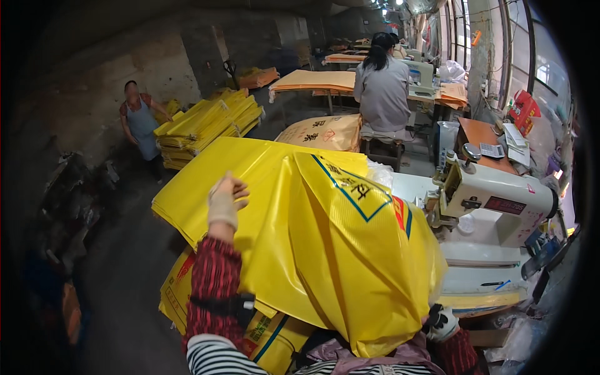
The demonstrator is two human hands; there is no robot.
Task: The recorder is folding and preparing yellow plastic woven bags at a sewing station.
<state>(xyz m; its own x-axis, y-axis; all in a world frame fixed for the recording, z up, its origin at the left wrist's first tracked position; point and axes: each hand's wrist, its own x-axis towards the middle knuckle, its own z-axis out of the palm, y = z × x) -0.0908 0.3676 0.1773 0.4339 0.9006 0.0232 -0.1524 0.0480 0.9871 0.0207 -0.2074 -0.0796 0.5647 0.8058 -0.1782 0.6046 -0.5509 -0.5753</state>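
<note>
A large yellow plastic sack [356,256] with printed panels drapes in folds toward me over a stack of flat yellow sacks [200,165]. My left hand [225,200], in a pale glove with bare fingers, is over the sacks' left part, its fingers loosely apart and holding nothing. Low on the right, my gloved right hand [444,325] is closed at the draped sack's near right edge; its fingertips are partly hidden. A white sewing machine [500,200] stands just right of the sack, which reaches up to its table [481,253].
A pen [503,285] lies on the machine's table. Behind it, a brown desk [481,140] carries a calculator [492,150] and papers. A seated person [382,94] works ahead; another [142,122] stands at the left by a yellow sack pile [209,122]. A filled tan sack [322,132] lies beyond mine.
</note>
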